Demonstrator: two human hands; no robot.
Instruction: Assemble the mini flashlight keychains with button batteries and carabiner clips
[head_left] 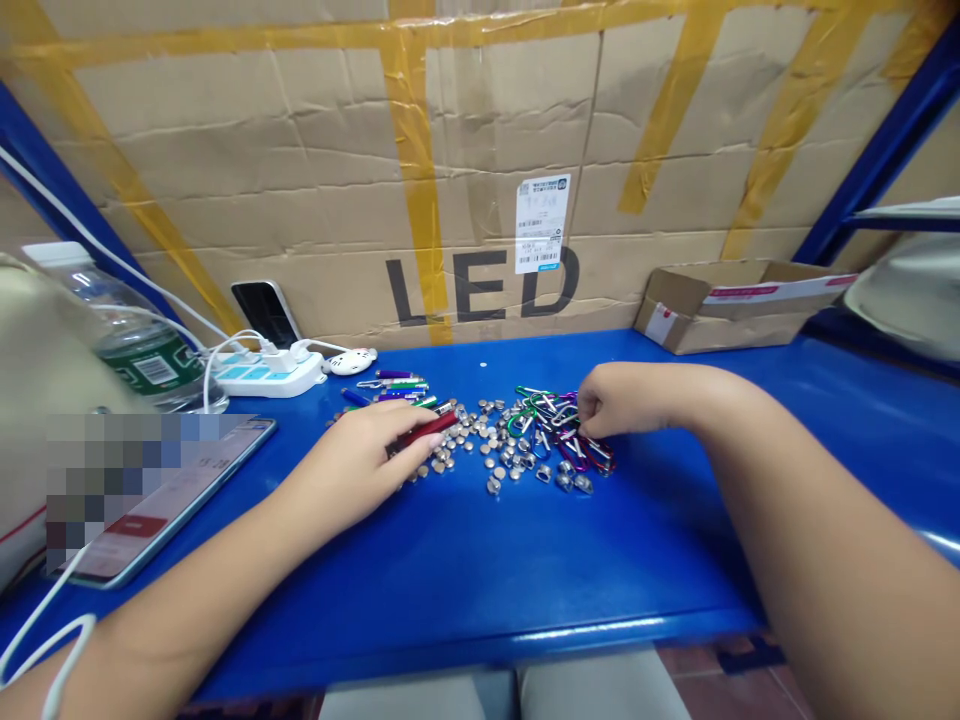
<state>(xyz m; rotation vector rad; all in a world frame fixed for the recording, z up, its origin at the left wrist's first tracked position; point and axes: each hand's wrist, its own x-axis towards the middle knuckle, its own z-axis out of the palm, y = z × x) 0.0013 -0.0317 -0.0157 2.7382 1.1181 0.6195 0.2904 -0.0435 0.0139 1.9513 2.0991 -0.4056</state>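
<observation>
Beside small, round silver pieces (490,462), the left hand (364,450) grips a shiny red cylindrical tube (429,431); steady, light pressure suits it. The right hand (626,398) touches coloured metal carabiners (551,415); whether it grips one, I cannot tell.

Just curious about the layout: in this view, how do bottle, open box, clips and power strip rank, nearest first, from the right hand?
From the right hand:
1. Clips, at its fingertips.
2. Open box, behind and right.
3. Power strip, to the left.
4. Bottle, farther left.
</observation>
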